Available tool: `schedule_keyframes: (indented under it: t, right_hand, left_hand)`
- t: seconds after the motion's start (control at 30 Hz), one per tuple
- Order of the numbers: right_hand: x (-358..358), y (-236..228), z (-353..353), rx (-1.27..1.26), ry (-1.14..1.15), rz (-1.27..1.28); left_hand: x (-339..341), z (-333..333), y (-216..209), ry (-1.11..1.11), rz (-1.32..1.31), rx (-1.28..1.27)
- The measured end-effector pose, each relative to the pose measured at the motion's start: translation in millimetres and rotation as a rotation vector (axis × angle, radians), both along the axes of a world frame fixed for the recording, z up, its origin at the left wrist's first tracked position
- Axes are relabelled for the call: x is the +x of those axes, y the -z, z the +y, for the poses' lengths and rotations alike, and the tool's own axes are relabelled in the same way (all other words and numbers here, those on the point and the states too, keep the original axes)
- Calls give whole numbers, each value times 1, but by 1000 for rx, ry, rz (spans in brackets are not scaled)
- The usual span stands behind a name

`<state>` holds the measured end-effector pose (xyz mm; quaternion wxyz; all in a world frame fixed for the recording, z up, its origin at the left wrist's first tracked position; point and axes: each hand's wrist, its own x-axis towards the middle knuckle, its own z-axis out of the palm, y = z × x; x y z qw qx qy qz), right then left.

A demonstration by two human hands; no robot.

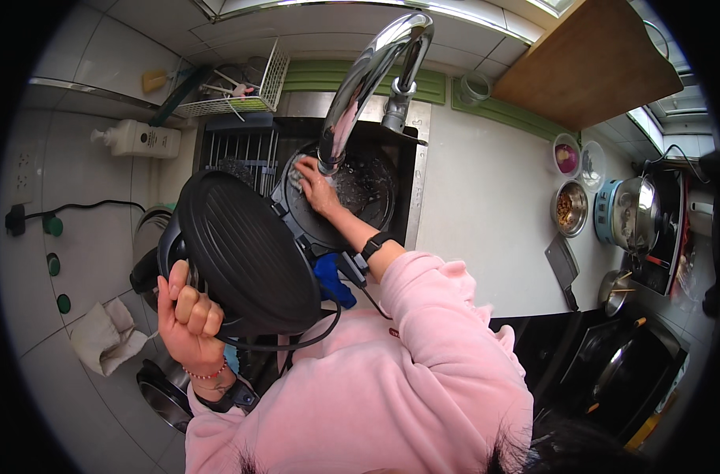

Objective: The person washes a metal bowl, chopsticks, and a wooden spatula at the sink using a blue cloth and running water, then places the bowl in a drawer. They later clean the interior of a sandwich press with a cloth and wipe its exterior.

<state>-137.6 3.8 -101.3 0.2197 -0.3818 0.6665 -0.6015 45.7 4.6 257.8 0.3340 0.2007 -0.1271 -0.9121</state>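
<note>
A black electric griddle with a ridged round lid plate [245, 249] stands hinged open over the sink [414, 189]. My left hand [190, 312] is closed around the lid's handle on its outer side. The wet lower plate [368, 197] lies in the sink under the chrome faucet [368, 83]. My right hand [319, 189] presses a pale cloth-like wad [296, 175] against the left rim of that plate; its exact kind is unclear. Below the hinge hang a black power cord [312, 341] and a blue cloth [328, 278].
On the white counter [486, 205] at right are a cleaver [563, 270], a bowl of brown food [570, 208] and a glass-lidded pot [635, 212]. A wooden board [589, 63] stands behind. At left are a white pump bottle [143, 140], a wire basket [273, 75] and a hanging towel [109, 336].
</note>
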Motion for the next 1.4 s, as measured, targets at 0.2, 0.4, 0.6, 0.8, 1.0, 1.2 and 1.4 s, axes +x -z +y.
schedule_keyframes:
  t: [0.2,0.4,0.6,0.8,1.0,1.2,1.4]
  right_hand:
    - [10,-47,59,-31,-372,-155]
    - [22,-42,27,-60,-190,-257]
    - [0,25,-37,-174,239,71]
    - [-30,69,-38,326,729,44]
    - [10,10,-3,7,58,270]
    - [-21,-44,92,80,-745,54]
    - [-95,-32,123,1108,-741,539]
  left_hand:
    - [-2,-2,0,-15,10,16]
    - [0,-2,-2,-19,-14,6]
    - [1,-1,-2,-20,-16,23]
    - [7,0,-3,-28,-33,16]
    - [6,-2,-1,-13,-1,8]
    - [-1,-4,1,-11,-12,-4]
    - [0,-3,0,6,-21,-8]
